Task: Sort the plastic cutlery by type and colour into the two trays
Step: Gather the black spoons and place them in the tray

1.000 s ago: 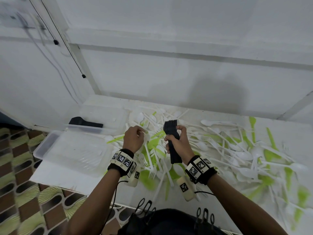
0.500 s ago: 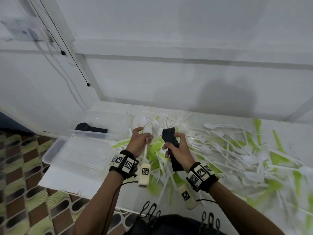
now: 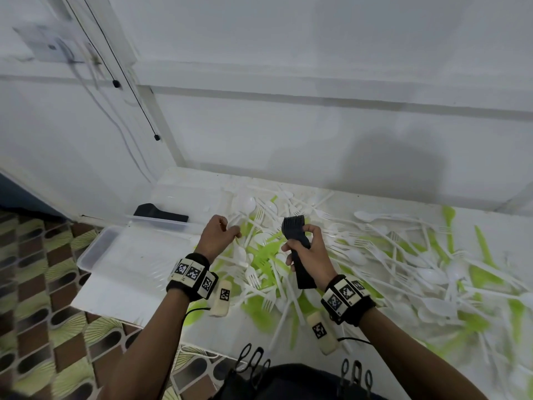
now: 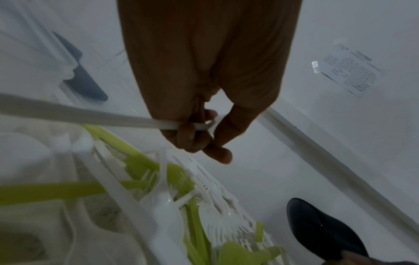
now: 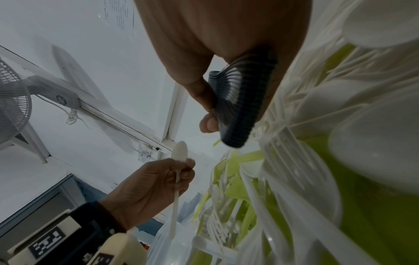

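White plastic spoon (image 5: pixel 179 172) pinched in left hand (image 3: pixel 215 236), now lifted off the cutlery pile (image 3: pixel 375 255), near the front tray (image 3: pixel 95 255). Black fork stack (image 3: pixel 298 249) gripped by right hand (image 3: pixel 310 255) above pile. Spoon bowl shown only by right wrist view; head view hides it.

A white table (image 3: pixel 360 203) is carrying scattered white and green cutlery (image 3: pixel 403 255), with two clear trays (image 3: pixel 121 255) sitting at nine o'clock.

It looks like a plain room in a home: white painted walls (image 3: pixel 288 53), a patterned tile floor (image 3: pixel 37 284), a standing fan (image 5: pixel 13 107) and loose cables (image 3: pixel 95 90) on the wall.
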